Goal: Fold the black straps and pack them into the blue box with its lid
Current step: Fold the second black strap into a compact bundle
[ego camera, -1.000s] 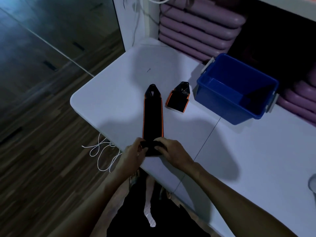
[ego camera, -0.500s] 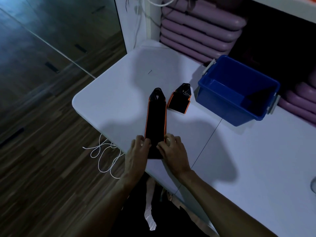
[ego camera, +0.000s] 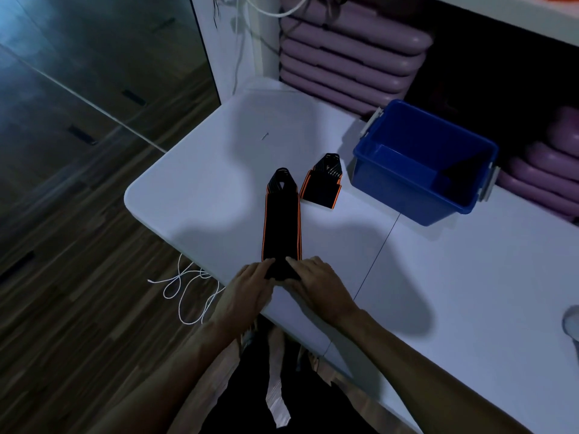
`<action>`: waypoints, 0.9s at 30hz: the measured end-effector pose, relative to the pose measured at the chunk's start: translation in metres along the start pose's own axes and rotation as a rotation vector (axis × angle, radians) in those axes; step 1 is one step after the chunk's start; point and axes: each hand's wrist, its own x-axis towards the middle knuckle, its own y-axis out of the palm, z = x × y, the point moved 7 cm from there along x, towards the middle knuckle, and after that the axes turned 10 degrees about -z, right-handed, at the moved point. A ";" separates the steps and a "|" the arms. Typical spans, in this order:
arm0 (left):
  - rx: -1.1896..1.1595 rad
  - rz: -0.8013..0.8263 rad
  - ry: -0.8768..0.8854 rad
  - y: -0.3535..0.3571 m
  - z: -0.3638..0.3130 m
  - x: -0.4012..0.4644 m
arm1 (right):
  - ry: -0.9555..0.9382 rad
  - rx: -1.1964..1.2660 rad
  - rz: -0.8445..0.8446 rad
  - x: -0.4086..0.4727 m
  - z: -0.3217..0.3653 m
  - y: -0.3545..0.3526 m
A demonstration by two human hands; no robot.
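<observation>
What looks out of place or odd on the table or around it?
On the table nothing stands out: the long strap lies straight, the folded strap sits beside it, and the blue box stands upright. Only a white cord lies in loose loops on the floor by the table edge.

White table (ego camera: 470, 277) fills the right of the view, its rounded corner out over a dark wood-plank floor (ego camera: 78, 277), and a thin dark seam line (ego camera: 376, 255) runs across the tabletop. Down on the floor just beside the table edge lies a loose tangle of white cord (ego camera: 185, 286), while a stack of purple mats (ego camera: 347, 57) sits piled behind the table's far end with white cables (ego camera: 250, 14) hanging near it. More purple mats (ego camera: 545, 170) at far right, and a pale rounded object (ego camera: 571, 321), too cut off to identify, rests on the table at the right edge.
</observation>
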 end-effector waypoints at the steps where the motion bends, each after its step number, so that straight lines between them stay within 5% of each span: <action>1: -0.041 -0.022 -0.067 -0.001 0.005 0.006 | 0.081 0.080 0.000 0.006 -0.003 -0.002; 8: -0.030 -0.067 -0.356 0.008 0.023 0.030 | 0.487 0.289 -0.155 0.018 -0.013 0.001; 12: -0.024 -0.101 -0.277 0.002 0.008 0.018 | 0.494 0.171 -0.193 0.008 -0.018 0.005; 17: 0.022 0.014 -0.058 0.014 0.002 -0.004 | 0.462 0.331 -0.264 -0.002 -0.005 -0.001; 27: -0.259 -0.245 -0.405 0.012 -0.001 -0.015 | 0.581 0.530 -0.335 -0.014 0.009 0.002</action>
